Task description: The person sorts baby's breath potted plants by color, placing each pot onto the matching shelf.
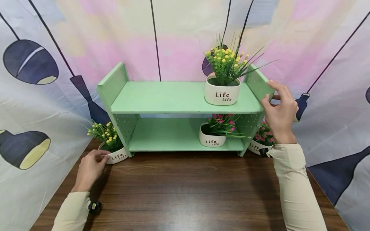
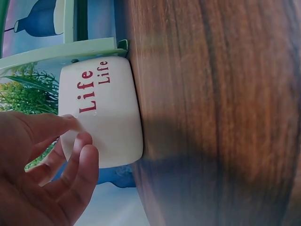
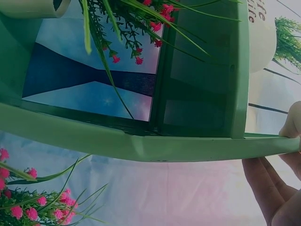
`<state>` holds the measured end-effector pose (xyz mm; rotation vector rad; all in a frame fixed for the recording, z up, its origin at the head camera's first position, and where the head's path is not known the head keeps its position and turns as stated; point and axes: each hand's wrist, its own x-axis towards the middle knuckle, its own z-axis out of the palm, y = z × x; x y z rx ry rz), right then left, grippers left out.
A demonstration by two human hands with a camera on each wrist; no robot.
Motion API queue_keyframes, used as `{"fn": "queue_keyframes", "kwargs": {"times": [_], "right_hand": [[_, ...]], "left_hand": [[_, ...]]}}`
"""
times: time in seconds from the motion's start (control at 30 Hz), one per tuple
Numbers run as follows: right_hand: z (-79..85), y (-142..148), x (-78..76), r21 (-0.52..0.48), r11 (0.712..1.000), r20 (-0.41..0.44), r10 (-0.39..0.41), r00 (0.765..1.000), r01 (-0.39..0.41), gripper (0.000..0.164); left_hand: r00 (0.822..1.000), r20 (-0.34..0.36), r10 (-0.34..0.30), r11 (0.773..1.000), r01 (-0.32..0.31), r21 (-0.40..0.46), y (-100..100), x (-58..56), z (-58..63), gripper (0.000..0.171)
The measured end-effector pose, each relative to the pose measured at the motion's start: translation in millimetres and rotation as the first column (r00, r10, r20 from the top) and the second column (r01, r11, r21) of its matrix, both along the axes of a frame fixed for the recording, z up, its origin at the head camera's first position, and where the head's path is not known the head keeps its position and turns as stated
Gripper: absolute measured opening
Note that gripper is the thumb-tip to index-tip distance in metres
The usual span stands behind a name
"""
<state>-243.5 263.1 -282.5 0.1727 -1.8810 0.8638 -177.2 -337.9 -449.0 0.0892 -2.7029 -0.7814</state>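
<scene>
A green two-tier shelf (image 1: 162,96) stands on the table. At its left foot sits a white "Life" flowerpot (image 1: 117,157) with yellow flowers; my left hand (image 1: 90,166) pinches its near left rim. The left wrist view shows the thumb on the face of this pot (image 2: 110,122), the other fingers curled by its side. My right hand (image 1: 279,109) grips the upper edge of the shelf's right side panel (image 1: 259,84), thumb on the inner face and fingers outside, as the right wrist view also shows on the panel (image 3: 197,148).
A white pot (image 1: 222,91) with yellow flowers stands right on the upper board, another (image 1: 212,139) with pink flowers on the lower board. A pink-flowered pot (image 1: 258,147) sits beside the shelf's right foot, partly hidden by the sleeve. Patterned cloth (image 1: 179,38) hangs behind the brown table (image 1: 185,189).
</scene>
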Motion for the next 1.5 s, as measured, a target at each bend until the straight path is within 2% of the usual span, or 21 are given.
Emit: {"fn": "queue_keyframes", "kwargs": {"times": [0.27, 0.73, 0.9, 1.5], "right_hand": [[0.7, -1.4, 0.2, -0.009, 1.0, -0.006, 0.004, 1.0, -0.004, 0.042], [-0.3, -0.3, 0.3, -0.008, 1.0, 0.004, -0.007, 1.0, 0.007, 0.041], [-0.7, -0.2, 0.4, -0.003, 1.0, -0.001, -0.003, 1.0, 0.003, 0.042], [-0.7, -0.5, 1.2, -0.004, 1.0, -0.012, 0.028, 1.0, -0.028, 0.042]], "left_hand": [[0.998, -0.05, -0.027, 1.0, 0.027, -0.006, -3.3, -2.9, -3.4, 0.012], [1.0, -0.01, -0.018, 1.0, 0.018, -0.005, -2.3, -4.6, -1.7, 0.014], [1.0, -0.015, -0.021, 1.0, 0.021, -0.004, -2.0, -4.6, -2.7, 0.013], [0.994, -0.104, 0.018, 1.0, -0.019, -0.006, 1.2, 9.4, -8.9, 0.005]]}}
